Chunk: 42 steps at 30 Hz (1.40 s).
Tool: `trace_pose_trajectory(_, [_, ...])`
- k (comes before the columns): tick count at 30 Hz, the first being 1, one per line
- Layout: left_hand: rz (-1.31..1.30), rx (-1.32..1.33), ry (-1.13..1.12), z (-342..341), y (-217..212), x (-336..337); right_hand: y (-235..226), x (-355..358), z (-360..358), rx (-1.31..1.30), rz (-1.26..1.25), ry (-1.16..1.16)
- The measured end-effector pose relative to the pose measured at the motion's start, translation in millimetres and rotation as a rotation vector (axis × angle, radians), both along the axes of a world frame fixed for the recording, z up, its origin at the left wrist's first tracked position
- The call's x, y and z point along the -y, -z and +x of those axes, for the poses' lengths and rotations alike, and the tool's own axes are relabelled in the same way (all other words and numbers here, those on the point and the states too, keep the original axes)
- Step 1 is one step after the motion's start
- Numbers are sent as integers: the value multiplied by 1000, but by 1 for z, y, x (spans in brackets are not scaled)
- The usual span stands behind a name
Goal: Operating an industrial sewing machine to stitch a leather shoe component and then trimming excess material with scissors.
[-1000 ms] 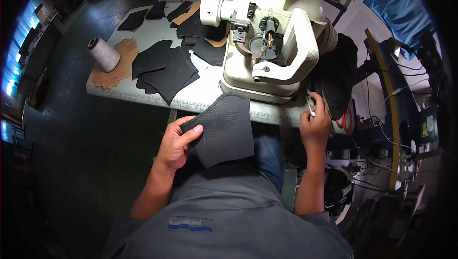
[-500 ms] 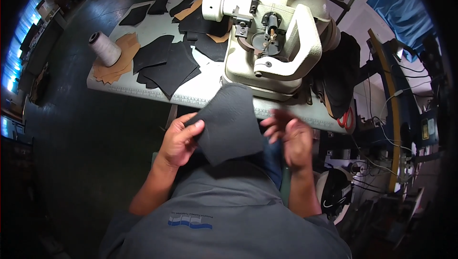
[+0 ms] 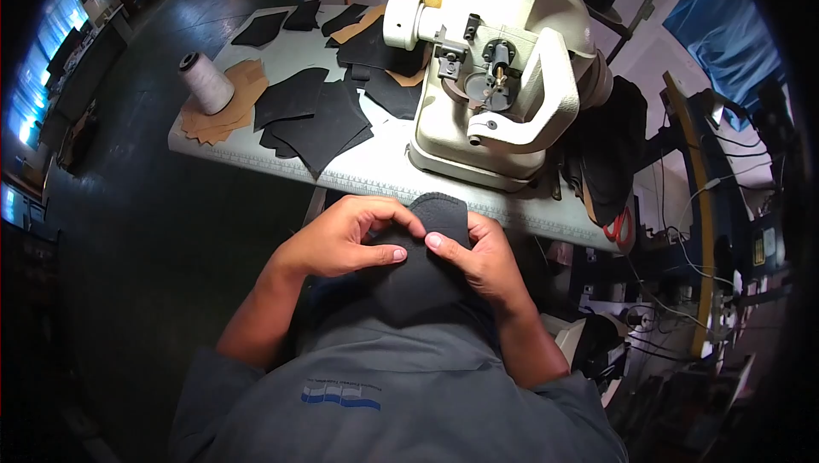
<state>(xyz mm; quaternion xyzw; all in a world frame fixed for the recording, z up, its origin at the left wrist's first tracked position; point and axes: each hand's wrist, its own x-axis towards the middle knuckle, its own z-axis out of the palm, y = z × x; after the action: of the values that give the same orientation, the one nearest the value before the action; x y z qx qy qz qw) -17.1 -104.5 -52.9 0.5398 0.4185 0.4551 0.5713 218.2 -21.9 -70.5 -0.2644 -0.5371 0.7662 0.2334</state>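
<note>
Here, the right hand (image 3: 490, 265) grips a black panel (image 3: 418, 286); the left hand (image 3: 335, 237) touches it, hold unclear; uneven tugging could cause creases.

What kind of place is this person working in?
Likely a leather-sewing workshop, judging by the cream industrial sewing machine, the cone of pale thread and the cut black leather-like pieces.

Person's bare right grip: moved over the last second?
Yes: the right grip went leftward and down the view, judged against the cream-white metal machine, from beside the red-handled scissors to the black leather-like piece.
</note>
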Motion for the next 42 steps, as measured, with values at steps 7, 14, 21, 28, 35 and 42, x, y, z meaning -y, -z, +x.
trace_pose_trajectory(7, [70, -181, 142, -5, 10, -9, 7, -2, -5, 15, 156, 145])
trace_pose_trajectory(14, [-18, -108, 232, -5, 12, -10, 14, -6, -12, -67, 81, 162])
trace_pose_trajectory(21, [48, -180, 334, -6, 4, -22, 21, -13, -13, 23, 212, 145])
trace_pose_trajectory(28, [78, -222, 307, -7, 1, -27, 4, -3, -4, -162, 46, 344])
trace_pose_trajectory(35, [176, -187, 224, -33, -8, -25, 6, -67, 136, 443, 1083, 1077])
trace_pose_trajectory(42, [180, -99, 251, -40, -3, -29, 42, -125, 249, 1163, 1171, 900])
